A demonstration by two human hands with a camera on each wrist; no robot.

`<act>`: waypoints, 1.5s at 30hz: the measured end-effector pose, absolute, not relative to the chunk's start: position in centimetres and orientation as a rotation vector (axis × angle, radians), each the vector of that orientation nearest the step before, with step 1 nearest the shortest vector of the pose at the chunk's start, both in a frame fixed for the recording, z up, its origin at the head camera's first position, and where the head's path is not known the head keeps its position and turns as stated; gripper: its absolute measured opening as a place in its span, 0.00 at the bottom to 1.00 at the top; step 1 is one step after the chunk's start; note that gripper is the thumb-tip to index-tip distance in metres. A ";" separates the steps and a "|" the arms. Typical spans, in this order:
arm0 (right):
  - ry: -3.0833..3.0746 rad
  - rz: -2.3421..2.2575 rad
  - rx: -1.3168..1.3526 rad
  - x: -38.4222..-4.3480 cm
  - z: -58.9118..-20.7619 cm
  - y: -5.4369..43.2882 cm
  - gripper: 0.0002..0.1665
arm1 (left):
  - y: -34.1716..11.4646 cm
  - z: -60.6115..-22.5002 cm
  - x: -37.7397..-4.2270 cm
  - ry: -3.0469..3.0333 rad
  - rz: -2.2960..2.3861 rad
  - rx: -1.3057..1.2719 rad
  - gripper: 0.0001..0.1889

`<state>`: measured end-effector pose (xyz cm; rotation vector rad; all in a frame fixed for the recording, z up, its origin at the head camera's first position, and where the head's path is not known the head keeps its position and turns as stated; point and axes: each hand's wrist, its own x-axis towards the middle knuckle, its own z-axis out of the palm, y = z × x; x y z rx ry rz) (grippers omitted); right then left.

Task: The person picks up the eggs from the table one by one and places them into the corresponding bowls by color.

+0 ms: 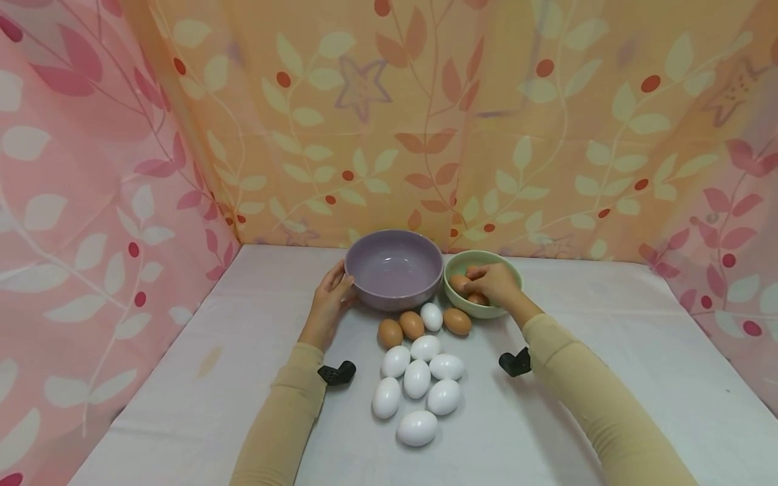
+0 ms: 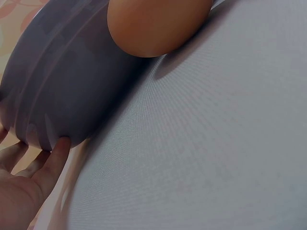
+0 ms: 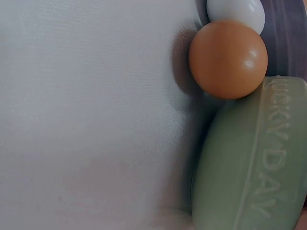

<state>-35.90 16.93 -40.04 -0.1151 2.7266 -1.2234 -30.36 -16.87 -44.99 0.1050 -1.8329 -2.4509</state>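
At the back of the table stands a purple bowl (image 1: 395,266) with nothing inside. My left hand (image 1: 329,304) rests on its left side, fingers extended along the outer wall, as the left wrist view also shows. To the right is a smaller green bowl (image 1: 480,314) holding several brown eggs. Inside it, my right hand (image 1: 495,285) has its thumb and fingertips at a brown egg (image 1: 458,283), pinching it. In the right wrist view, raised lettering runs along the green bowl's wall (image 3: 235,177); that hand is almost wholly hidden there.
In front of the bowls lie brown eggs (image 1: 457,322) and a white egg (image 1: 431,316). Several more white eggs (image 1: 417,379) spread toward the front. Patterned cloth (image 1: 389,135) hangs behind and on both sides of the white-covered table (image 1: 243,378).
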 end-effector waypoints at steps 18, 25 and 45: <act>2.681 -1.459 -0.234 -32.5 -37.8 17.5 0.26 | -16.9 -44.8 -30.3 -1.825 -2.460 0.112 0.29; 2.520 -1.646 -0.292 -28.7 -37.0 17.9 0.29 | -16.8 -44.7 -30.1 -1.840 -2.454 0.108 0.30; 2.411 -1.539 -0.312 -23.2 -39.6 18.2 0.31 | -16.9 -44.8 -30.2 -1.836 -2.459 0.117 0.29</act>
